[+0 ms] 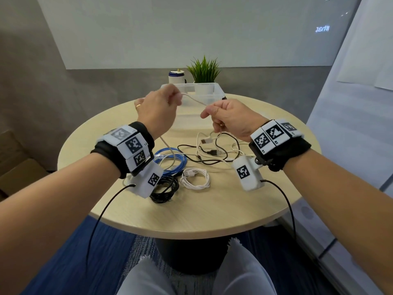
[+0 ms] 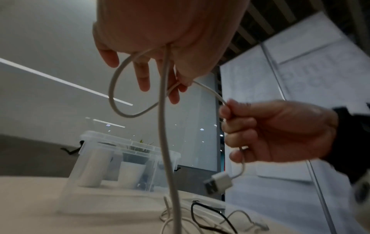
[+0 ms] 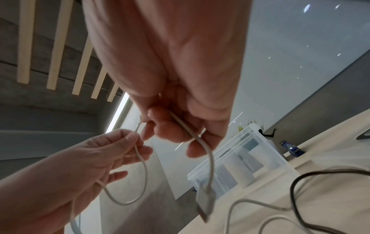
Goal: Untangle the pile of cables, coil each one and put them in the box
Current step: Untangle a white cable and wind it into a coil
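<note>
Both hands hold one white USB cable (image 1: pixel 194 100) in the air above the round table (image 1: pixel 223 209). My left hand (image 1: pixel 159 105) pinches a loop (image 2: pixel 114 95) of it; the rest hangs down to the table. My right hand (image 1: pixel 229 118) grips the cable near its end, and the USB plug (image 2: pixel 219 184) dangles below the fist. On the table lie a blue coil (image 1: pixel 173 159), a black coil (image 1: pixel 164 189), a white coil (image 1: pixel 196 179) and a loose tangle of black and white cables (image 1: pixel 214 152). The clear plastic box (image 1: pixel 214 89) stands behind the hands.
A potted plant (image 1: pixel 204 70) and a white and blue container (image 1: pixel 176 76) stand behind the box at the table's far edge. A cardboard box (image 1: pixel 19 165) sits on the floor at the left. Black camera leads (image 1: pixel 100 216) hang from both wrists.
</note>
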The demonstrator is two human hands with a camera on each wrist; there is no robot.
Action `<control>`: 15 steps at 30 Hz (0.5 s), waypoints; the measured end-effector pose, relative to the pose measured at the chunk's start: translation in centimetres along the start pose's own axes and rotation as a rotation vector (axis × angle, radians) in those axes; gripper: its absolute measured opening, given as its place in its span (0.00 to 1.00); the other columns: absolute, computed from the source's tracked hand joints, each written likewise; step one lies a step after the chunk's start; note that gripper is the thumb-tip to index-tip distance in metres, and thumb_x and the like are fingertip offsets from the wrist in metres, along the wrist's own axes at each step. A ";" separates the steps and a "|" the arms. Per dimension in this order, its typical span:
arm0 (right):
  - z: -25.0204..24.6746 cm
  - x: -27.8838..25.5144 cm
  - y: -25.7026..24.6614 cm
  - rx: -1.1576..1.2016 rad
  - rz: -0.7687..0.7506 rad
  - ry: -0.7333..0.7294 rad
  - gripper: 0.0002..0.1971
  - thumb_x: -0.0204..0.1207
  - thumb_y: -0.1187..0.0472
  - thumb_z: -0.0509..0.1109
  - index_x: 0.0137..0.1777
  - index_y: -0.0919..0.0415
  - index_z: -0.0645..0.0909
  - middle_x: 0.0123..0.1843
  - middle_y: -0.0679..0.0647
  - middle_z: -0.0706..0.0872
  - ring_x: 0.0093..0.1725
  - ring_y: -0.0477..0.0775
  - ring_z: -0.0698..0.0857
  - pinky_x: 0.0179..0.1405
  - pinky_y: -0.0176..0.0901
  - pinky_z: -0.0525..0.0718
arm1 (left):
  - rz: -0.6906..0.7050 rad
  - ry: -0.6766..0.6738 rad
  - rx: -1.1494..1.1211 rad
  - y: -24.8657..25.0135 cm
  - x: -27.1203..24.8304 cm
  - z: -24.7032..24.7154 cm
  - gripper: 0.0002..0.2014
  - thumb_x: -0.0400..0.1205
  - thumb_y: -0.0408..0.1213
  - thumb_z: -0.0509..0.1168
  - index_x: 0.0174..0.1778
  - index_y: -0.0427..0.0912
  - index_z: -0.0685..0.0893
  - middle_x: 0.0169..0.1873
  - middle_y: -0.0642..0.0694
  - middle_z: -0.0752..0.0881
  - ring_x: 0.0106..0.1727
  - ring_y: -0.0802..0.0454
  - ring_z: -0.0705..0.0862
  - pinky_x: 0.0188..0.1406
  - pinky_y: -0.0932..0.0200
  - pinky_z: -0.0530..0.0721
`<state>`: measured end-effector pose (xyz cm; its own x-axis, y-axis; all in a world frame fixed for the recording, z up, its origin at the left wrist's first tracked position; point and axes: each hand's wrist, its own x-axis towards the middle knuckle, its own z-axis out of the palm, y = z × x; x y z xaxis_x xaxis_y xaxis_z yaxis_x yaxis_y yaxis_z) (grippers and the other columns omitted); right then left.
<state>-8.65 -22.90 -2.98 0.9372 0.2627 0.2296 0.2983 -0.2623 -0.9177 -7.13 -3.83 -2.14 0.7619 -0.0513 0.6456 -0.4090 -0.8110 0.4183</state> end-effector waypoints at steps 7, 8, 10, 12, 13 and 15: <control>-0.3 0.3 0.4 0.334 0.095 0.131 0.15 0.86 0.55 0.58 0.41 0.61 0.75 0.19 0.47 0.67 0.19 0.46 0.68 0.25 0.41 0.72 | -0.178 -0.115 0.043 -2.0 -0.1 0.1 0.10 0.86 0.40 0.52 0.48 0.53 0.79 0.41 0.56 0.86 0.47 0.51 0.80 0.64 0.45 0.67; -0.3 0.3 0.1 0.406 0.090 0.146 0.15 0.87 0.54 0.57 0.41 0.61 0.74 0.19 0.47 0.66 0.19 0.46 0.65 0.23 0.38 0.69 | -0.154 -0.190 0.102 -2.0 -0.4 0.4 0.11 0.85 0.38 0.52 0.47 0.53 0.79 0.41 0.57 0.87 0.47 0.53 0.79 0.63 0.46 0.65; -0.1 0.3 -0.6 0.534 0.076 0.159 0.15 0.88 0.55 0.54 0.42 0.61 0.74 0.20 0.48 0.66 0.21 0.46 0.64 0.23 0.37 0.67 | -0.064 -0.355 0.193 -1.7 -0.8 0.9 0.11 0.85 0.37 0.52 0.46 0.54 0.79 0.41 0.57 0.87 0.47 0.54 0.78 0.59 0.48 0.63; 0.1 0.3 -1.2 0.647 0.071 0.151 0.16 0.89 0.58 0.51 0.45 0.62 0.75 0.24 0.50 0.72 0.23 0.47 0.69 0.25 0.39 0.70 | 0.056 -0.539 0.231 -1.2 -1.2 1.2 0.09 0.84 0.38 0.54 0.46 0.53 0.79 0.39 0.58 0.87 0.48 0.53 0.79 0.54 0.52 0.67; 0.2 0.3 -1.5 0.710 0.067 0.142 0.16 0.89 0.59 0.49 0.46 0.63 0.76 0.27 0.52 0.77 0.26 0.48 0.75 0.29 0.40 0.75 | 0.117 -0.624 0.241 -0.9 -1.4 1.2 0.07 0.83 0.38 0.57 0.45 0.50 0.80 0.39 0.57 0.86 0.47 0.51 0.80 0.51 0.55 0.71; 0.5 0.2 -1.9 0.833 0.055 0.147 0.17 0.89 0.60 0.48 0.47 0.65 0.76 0.39 0.59 0.86 0.39 0.55 0.86 0.42 0.46 0.85 | 0.210 -0.749 0.249 -0.1 -1.7 1.0 0.03 0.80 0.38 0.64 0.45 0.45 0.82 0.38 0.54 0.85 0.45 0.50 0.81 0.44 0.58 0.76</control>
<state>-9.08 -21.91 -1.33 0.9777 0.1306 0.1643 0.0749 0.5141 -0.8544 -7.90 -4.26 -3.89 0.8514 -0.5211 0.0597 -0.5243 -0.8423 0.1251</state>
